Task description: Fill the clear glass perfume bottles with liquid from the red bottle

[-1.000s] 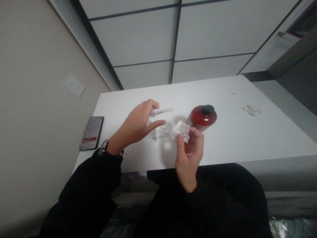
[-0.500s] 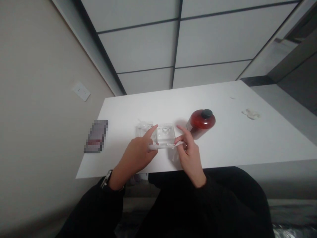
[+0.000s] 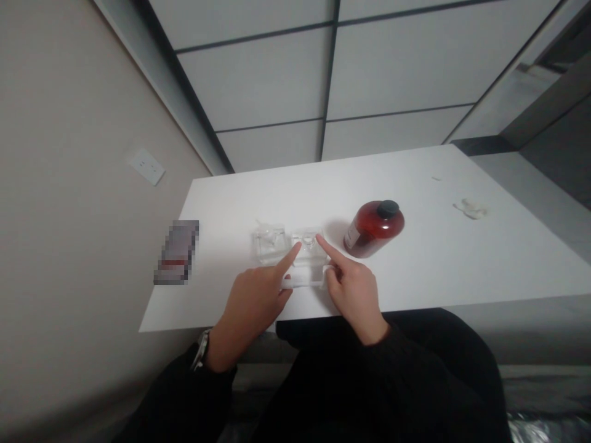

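Observation:
Between my hands a thin whitish strip [image 3: 308, 284] stretches level, close to the table's front edge; I cannot make out its exact kind. My left hand [image 3: 253, 298] is closed on its left end with the index finger pointing forward. My right hand [image 3: 354, 289] pinches the right end, where a white piece bends up, and its index finger reaches to a clear square glass container [image 3: 310, 253]. That container stands just beyond the strip. A second clear glass container [image 3: 271, 246] is beside it on the left, with a pale bit sticking up from its top.
To the right stands a large reddish-brown bottle [image 3: 375, 226] with a black cap. A crumpled whitish scrap [image 3: 471, 209] lies farther right on the white table [image 3: 415, 277]. A blurred-out rectangular object [image 3: 176, 252] is at the left edge, near the wall.
The strip is lower and closer to me, straighter between my hands. My right index finger has moved left and now points at the right glass container. Its fingers have drawn in.

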Demonstrator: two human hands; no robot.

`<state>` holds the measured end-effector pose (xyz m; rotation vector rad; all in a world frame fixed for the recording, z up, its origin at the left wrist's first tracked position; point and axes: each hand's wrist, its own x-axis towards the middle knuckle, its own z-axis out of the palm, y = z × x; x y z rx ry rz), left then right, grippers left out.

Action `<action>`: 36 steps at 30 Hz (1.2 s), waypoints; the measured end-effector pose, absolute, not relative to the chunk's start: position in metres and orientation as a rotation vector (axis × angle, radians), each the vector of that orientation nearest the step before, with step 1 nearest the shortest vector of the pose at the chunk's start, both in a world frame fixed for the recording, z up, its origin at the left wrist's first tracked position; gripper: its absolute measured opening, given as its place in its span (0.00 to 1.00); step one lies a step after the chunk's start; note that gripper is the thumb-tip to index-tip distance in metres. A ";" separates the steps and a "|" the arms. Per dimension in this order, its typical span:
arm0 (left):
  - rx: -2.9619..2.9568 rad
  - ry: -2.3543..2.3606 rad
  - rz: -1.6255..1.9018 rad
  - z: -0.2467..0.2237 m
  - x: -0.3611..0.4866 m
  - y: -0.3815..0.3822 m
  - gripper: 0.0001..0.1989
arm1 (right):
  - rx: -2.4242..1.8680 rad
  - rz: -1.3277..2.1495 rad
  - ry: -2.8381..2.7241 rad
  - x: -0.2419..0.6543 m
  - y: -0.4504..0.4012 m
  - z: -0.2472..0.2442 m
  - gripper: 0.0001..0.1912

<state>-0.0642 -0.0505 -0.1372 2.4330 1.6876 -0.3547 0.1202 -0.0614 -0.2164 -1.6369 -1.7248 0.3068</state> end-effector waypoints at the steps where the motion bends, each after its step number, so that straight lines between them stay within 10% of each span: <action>1: 2.418 1.691 -0.319 -0.138 -0.066 -0.054 0.39 | -1.632 0.300 -1.731 0.120 -0.061 -0.217 0.32; 19: 2.167 1.247 0.738 -0.168 -0.068 -0.070 0.21 | -1.191 0.746 -1.249 0.110 -0.085 -0.206 0.08; 36: 2.593 1.607 1.210 -0.170 -0.062 -0.035 0.09 | -1.254 0.446 -1.548 0.102 -0.048 -0.238 0.31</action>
